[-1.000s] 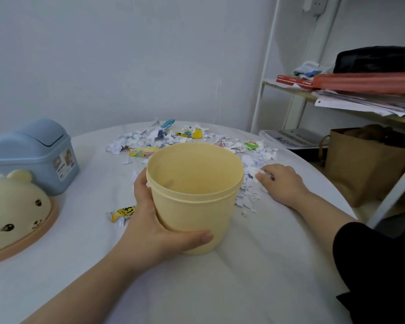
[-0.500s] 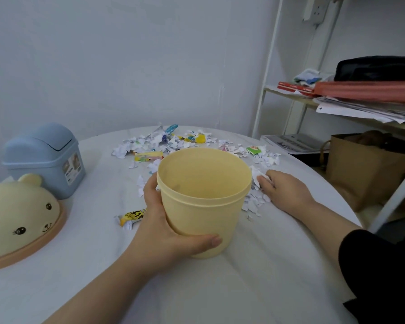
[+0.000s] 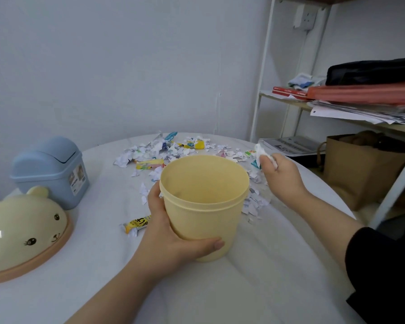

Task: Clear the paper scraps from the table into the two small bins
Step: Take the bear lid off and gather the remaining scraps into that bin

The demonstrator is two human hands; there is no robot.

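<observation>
Two hands are sharing the work here. Your left hand [image 3: 166,239] is wrapping round the wall of the open yellow bin [image 3: 204,206], thumb across the near side. That grip is probably there to stop the light bin sliding while you feed it, and to hold its mouth close to the pile. Your right hand [image 3: 283,176] is pinching a small bunch of white scraps [image 3: 260,153] in curled fingertips, lifted clear of the table [image 3: 267,288] just right of the bin's rim, so the drop is looking like a short move inward.

Most of the paper scraps [image 3: 173,148] are lying in a loose band behind the bin and to its right. One yellow wrapper [image 3: 137,224] is lying apart, just beside your left hand. The blue bin [image 3: 49,169] is standing well to the left with its lid shut, next to the bear-faced lid [image 3: 24,230], which I am judging to be the yellow bin's cover, set aside to free the mouth.

The near half of the table is giving you room to slide the bin. On the right, the rounded edge is running close under your right forearm, with a brown paper bag [image 3: 360,171] beyond it, so any outward sweep is risking scraps going over.
</observation>
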